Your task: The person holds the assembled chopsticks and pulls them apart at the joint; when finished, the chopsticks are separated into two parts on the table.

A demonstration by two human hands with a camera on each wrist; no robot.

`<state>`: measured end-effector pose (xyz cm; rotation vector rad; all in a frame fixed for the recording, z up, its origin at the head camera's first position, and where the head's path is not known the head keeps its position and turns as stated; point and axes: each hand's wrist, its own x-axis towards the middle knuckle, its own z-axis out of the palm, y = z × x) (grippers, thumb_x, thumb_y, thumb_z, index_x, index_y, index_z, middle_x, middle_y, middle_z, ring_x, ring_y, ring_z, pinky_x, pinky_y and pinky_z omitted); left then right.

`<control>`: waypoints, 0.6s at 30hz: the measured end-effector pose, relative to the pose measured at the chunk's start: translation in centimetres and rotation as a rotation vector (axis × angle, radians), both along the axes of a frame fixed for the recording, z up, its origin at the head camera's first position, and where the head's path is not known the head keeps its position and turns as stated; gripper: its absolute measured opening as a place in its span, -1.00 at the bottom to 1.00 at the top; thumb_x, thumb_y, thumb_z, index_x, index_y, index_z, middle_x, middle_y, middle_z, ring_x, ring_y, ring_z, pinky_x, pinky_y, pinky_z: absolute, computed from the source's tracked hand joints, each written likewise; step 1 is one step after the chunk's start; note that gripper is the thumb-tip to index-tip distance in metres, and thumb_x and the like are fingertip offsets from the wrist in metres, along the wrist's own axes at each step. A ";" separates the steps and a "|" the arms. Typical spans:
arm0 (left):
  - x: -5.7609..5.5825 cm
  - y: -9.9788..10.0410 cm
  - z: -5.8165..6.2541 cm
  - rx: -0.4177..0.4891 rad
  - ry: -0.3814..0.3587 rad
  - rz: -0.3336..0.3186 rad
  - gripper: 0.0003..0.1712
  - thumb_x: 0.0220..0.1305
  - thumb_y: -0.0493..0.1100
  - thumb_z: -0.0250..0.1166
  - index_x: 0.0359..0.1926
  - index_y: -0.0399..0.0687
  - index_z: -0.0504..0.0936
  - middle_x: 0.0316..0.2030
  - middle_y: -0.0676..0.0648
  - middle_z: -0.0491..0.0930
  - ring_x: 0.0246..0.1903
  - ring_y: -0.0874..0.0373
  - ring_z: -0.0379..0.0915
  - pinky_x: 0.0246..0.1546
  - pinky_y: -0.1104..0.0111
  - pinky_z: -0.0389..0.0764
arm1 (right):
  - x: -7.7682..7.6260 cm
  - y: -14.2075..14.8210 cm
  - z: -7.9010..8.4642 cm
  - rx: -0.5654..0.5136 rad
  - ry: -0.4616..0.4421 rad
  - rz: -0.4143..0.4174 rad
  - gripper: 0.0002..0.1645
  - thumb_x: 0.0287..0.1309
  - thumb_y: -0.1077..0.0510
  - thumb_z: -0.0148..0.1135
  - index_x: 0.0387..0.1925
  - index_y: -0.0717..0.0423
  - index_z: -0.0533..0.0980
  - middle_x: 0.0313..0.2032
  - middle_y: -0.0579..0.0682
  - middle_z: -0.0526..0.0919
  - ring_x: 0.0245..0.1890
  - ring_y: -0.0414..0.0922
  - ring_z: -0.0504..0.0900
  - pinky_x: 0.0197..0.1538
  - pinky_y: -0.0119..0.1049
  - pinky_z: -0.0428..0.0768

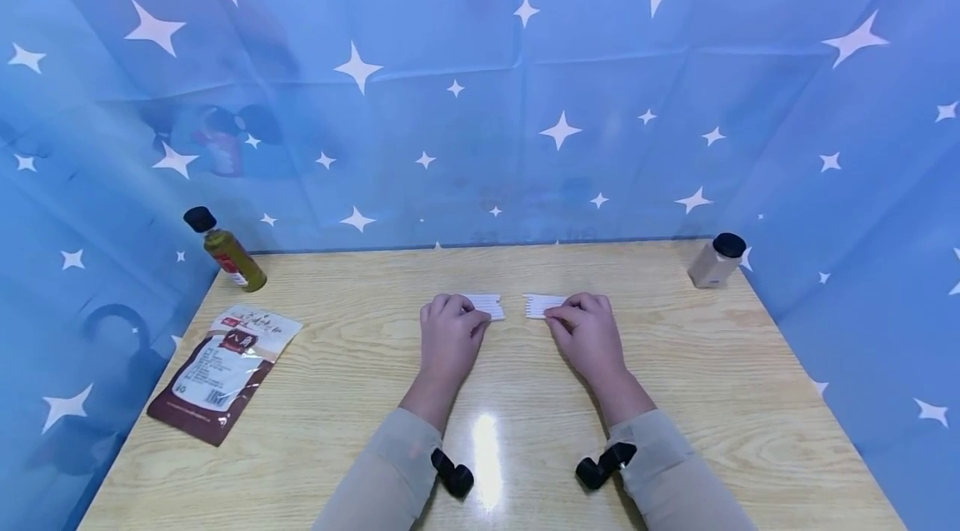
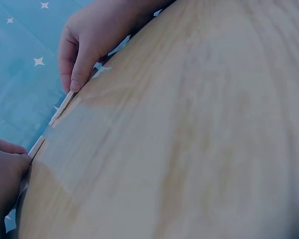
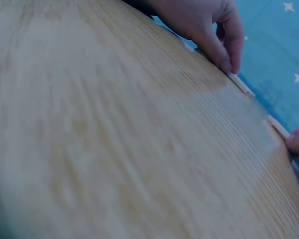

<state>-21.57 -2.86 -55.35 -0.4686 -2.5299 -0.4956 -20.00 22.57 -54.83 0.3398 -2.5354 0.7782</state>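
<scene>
Two flat white ridged pieces, like thin sticks laid side by side, lie end to end on the table with a narrow gap between them. My left hand (image 1: 452, 337) pinches the left white piece (image 1: 485, 305) between thumb and fingers, covering its outer part. The right white piece (image 1: 537, 305) is pinched the same way by my right hand (image 1: 588, 338). Both inner ends look uneven. Seen edge-on in the left wrist view, the right piece (image 2: 63, 108) is low at the table surface. The right wrist view shows the left piece (image 3: 240, 84) under my left fingertips.
On the left, a bottle (image 1: 234, 258) with a black cap stands behind a brown and white pouch (image 1: 225, 368). A small black-lidded jar (image 1: 716, 261) is at the back right corner. Blue starry cloth (image 1: 480, 106) surrounds the wooden table (image 1: 712, 398).
</scene>
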 end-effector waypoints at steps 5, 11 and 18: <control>0.0 -0.3 0.2 -0.003 0.006 0.019 -0.94 0.28 -0.06 0.59 -0.26 0.29 0.91 -0.20 0.09 0.64 -0.08 0.06 0.48 0.04 0.06 0.48 | -0.1 -0.3 0.2 -0.020 -0.011 -0.005 -0.88 0.21 0.20 0.59 -0.20 -0.01 0.86 -0.16 0.07 0.70 -0.08 0.14 0.52 -0.01 0.03 0.53; 0.3 -0.4 0.3 0.019 -0.002 0.014 -0.94 0.27 -0.09 0.60 -0.26 0.25 0.91 -0.20 0.09 0.67 -0.07 0.05 0.50 0.01 0.07 0.48 | -0.1 -0.4 0.1 -0.032 -0.018 -0.011 -0.86 0.19 0.20 0.60 -0.18 0.01 0.85 -0.14 0.09 0.69 -0.07 0.15 0.52 0.00 0.05 0.52; 1.6 -0.5 0.6 0.073 0.050 -0.104 -0.90 0.27 -0.15 0.57 -0.19 0.11 0.89 -0.19 0.04 0.72 -0.10 0.01 0.58 -0.08 0.04 0.55 | 0.4 0.2 -0.1 -0.066 -0.024 -0.013 -0.79 0.18 0.18 0.61 -0.13 0.07 0.84 -0.11 0.13 0.69 -0.04 0.18 0.53 0.01 0.08 0.52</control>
